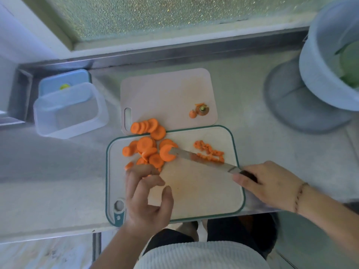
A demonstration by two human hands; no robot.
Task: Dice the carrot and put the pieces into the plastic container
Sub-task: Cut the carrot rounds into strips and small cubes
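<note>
Carrot slices [147, 150], stiff, light and probably slick, lie heaped just beyond the loosely spread fingertips [144, 168] of the left hand [147, 199], best pinned flat from above, while the right hand [270, 183] grips the knife [202, 159], its tip among them.

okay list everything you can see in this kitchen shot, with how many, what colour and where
carrot slices: a pile, orange, left part of the near board, some on the far board's edge
diced carrot: small heap, orange, right part of the near board
carrot ends: two, orange, far board
near cutting board: one, white with teal rim, counter edge
far cutting board: one, pale pink, behind it
plastic container: one, clear, empty, left
lid: one, blue, behind the container
knife: one, steel blade, tip among the slices
bowl: one, pale blue, far right
left hand: open, beside the slices
right hand: grip on the knife handle
</note>
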